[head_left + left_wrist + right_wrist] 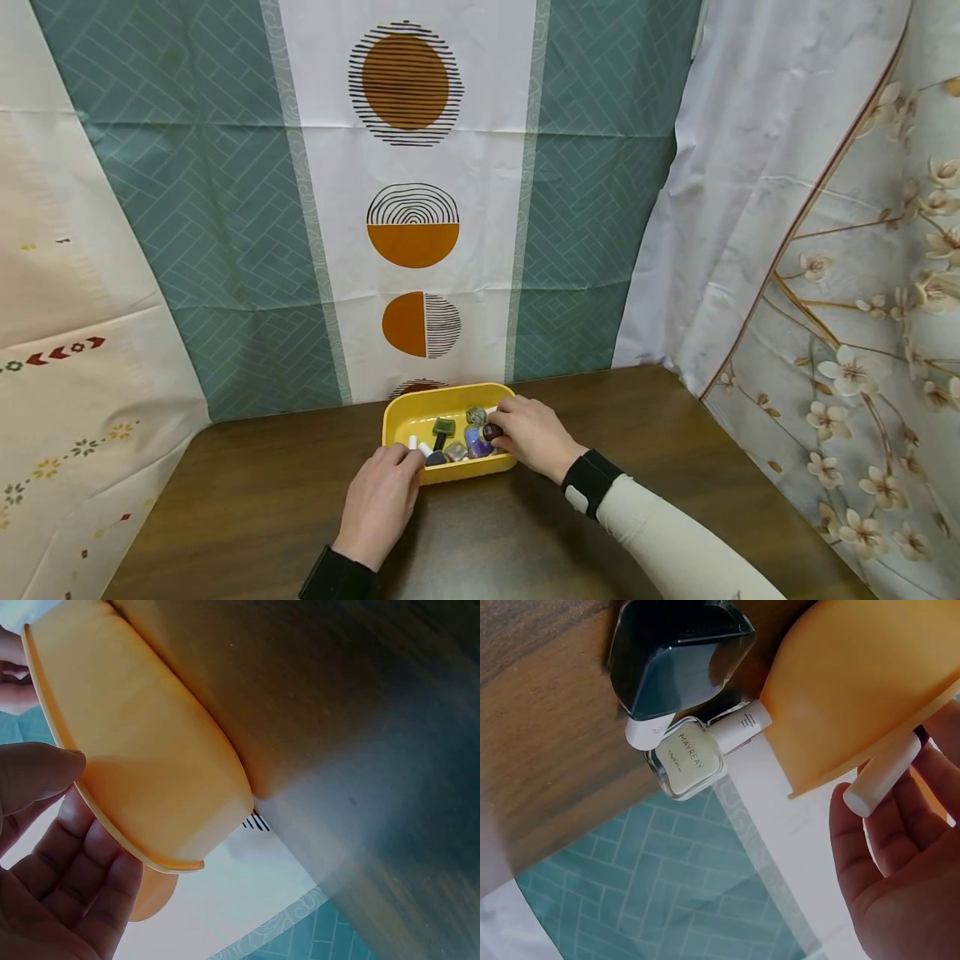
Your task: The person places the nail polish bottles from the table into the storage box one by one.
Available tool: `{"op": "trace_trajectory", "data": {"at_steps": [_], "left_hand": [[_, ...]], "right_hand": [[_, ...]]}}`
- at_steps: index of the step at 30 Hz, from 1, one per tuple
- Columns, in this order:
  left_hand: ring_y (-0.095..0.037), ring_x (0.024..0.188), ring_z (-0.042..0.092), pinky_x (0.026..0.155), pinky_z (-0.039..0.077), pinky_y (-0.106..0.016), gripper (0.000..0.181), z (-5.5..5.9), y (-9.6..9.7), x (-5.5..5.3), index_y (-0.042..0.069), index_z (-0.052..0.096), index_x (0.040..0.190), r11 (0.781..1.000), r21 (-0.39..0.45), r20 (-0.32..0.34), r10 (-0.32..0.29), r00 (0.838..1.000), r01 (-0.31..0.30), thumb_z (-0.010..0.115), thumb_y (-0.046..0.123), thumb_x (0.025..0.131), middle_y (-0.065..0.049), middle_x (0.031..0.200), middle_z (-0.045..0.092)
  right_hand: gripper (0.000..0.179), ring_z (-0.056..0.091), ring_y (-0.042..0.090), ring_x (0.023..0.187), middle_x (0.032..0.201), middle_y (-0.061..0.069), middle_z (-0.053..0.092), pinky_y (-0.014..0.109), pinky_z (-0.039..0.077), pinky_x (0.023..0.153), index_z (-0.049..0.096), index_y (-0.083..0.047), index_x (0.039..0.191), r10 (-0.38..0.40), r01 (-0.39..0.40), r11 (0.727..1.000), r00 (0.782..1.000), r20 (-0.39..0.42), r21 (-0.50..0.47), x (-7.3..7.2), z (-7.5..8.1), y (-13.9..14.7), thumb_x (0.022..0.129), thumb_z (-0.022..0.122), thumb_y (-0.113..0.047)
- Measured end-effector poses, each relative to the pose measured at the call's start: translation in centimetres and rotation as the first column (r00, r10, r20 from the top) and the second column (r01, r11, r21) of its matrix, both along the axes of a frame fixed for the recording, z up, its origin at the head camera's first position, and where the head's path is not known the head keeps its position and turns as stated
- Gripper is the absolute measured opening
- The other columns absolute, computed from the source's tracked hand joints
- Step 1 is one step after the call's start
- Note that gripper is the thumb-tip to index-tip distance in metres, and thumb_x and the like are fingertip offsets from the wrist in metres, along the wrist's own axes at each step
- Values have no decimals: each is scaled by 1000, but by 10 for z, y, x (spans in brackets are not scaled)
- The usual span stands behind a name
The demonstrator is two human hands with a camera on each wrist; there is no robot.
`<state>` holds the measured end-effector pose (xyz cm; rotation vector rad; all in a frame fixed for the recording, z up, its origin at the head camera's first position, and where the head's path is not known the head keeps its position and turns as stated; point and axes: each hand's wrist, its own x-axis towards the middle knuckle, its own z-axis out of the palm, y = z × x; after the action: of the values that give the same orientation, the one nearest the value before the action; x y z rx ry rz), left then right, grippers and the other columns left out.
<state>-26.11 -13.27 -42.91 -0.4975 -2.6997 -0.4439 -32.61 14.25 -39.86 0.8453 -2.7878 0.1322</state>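
Observation:
Several nail polish bottles lie in a yellow tray [450,475]; among them are a green one [443,427] and a blue-purple one [477,441]. My left hand [381,497] grips the tray's near left rim, thumb and fingers on either side of it in the left wrist view. At the right end, my right hand [536,435] holds a nail polish bottle over the rim. Its white cap [881,776] shows against the fingers in the right wrist view, with a dark part at one end. Much of the bottle is hidden.
In the right wrist view, a dark nail polish bottle [679,664] and a pale one [690,757] stand or lie on the brown wooden table [262,500] beside the tray. Behind the table hangs a patterned curtain [592,250].

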Motion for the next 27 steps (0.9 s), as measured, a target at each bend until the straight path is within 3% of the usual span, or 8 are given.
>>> {"op": "trace_trajectory", "data": {"at_steps": [20, 27], "left_hand": [[-22, 93, 60, 93, 61, -43, 29, -2, -1, 0, 16, 77, 112, 1000, -3, -5, 1, 1000, -1, 94, 13, 89, -3, 105, 69], [-22, 92, 59, 92, 61, -42, 29, -1, -1, -1, 17, 77, 110, 1000, 1, -18, -7, 1000, 7, 95, 12, 89, -2, 103, 68]], "right_hand": [[35, 64, 18, 100, 111, -1, 73, 39, 56, 97, 81, -15, 122, 3, -3, 1000, 1000, 29, 19, -2, -2, -4, 95, 90, -35], [39, 67, 22, 110, 118, 0, 76, 48, 51, 112, 80, -14, 126, 11, -11, 1000, 999, 36, -14, -1, -1, 1, 95, 90, -36]]}}
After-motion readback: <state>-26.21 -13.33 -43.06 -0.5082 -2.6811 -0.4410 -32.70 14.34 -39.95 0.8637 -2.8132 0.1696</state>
